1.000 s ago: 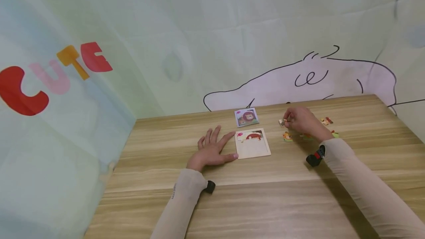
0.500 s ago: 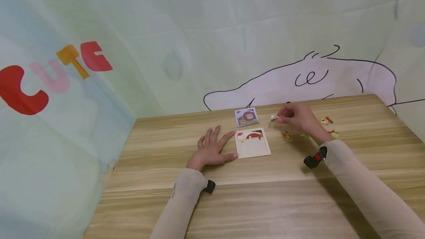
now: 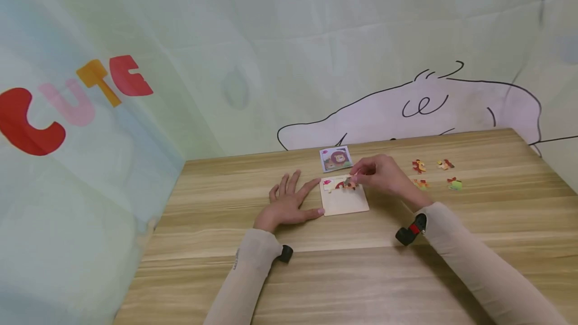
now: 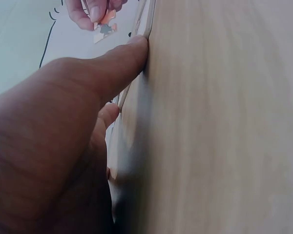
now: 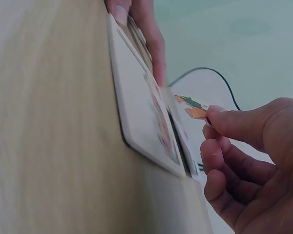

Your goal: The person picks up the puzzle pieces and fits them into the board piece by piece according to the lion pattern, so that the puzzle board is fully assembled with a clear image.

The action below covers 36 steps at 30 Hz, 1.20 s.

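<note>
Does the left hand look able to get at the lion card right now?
Probably yes: nothing shows between the left hand, touching the puzzle board, and the left side of the lion card; the right hand is over to the right.

I see a striped wooden table (image 3: 343, 275) across the lower frame, a creased, pale green cloth (image 3: 280, 64) behind it, bright CUTE lettering (image 3: 83, 114) at left, a black-outlined drawing (image 3: 474, 107) right of centre.

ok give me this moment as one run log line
left hand: touching puzzle tray edge | right hand: pinching jigsaw piece above tray | loose pieces: four in view on table | lion picture: beyond tray
</note>
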Each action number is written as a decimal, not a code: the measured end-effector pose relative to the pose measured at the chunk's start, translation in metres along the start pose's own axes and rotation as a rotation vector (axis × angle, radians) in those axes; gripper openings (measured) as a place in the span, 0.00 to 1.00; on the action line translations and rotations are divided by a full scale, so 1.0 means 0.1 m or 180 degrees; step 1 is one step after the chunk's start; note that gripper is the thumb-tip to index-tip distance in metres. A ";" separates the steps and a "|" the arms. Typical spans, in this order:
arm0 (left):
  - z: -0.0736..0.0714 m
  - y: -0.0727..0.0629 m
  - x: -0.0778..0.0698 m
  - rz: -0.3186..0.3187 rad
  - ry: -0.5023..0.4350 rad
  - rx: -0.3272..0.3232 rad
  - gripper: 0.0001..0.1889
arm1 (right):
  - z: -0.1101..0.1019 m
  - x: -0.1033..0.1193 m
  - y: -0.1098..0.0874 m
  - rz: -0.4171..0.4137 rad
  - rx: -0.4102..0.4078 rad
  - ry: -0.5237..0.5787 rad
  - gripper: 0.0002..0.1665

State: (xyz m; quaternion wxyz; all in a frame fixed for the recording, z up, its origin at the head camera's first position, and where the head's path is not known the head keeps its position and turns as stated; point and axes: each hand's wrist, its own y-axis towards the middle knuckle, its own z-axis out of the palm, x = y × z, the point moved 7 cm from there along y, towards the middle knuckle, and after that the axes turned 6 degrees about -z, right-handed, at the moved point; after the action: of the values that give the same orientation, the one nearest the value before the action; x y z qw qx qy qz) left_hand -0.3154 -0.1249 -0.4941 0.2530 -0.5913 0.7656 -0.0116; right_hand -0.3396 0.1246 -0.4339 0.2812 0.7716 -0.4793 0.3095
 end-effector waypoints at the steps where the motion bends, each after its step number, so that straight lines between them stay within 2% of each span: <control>1: 0.00 0.00 0.00 -0.0002 0.0000 0.0000 0.47 | 0.04 0.01 0.00 0.0025 0.0030 0.0029 0.06; 14: -0.03 -0.02 -0.01 -0.0008 -0.0010 -0.0004 0.47 | 0.33 0.10 0.07 0.0160 0.0305 0.0371 0.05; 22: -0.02 -0.07 -0.03 0.0068 -0.0034 -0.0041 0.47 | 0.50 0.08 0.11 0.0229 0.0348 0.0368 0.06; 26: -0.03 -0.06 -0.04 0.0077 -0.0049 -0.0040 0.47 | 0.53 0.11 0.12 0.0189 0.0299 0.0147 0.04; 36: -0.01 0.00 -0.01 -0.0005 -0.0010 0.0017 0.47 | 0.60 0.31 0.15 -0.0362 0.0150 -0.0741 0.03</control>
State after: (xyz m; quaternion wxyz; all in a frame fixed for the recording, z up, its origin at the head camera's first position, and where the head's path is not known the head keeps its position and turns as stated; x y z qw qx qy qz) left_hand -0.3156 -0.1245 -0.4932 0.2558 -0.5913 0.7647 -0.0129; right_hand -0.3303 0.0572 -0.4475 0.2225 0.8346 -0.4568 0.2127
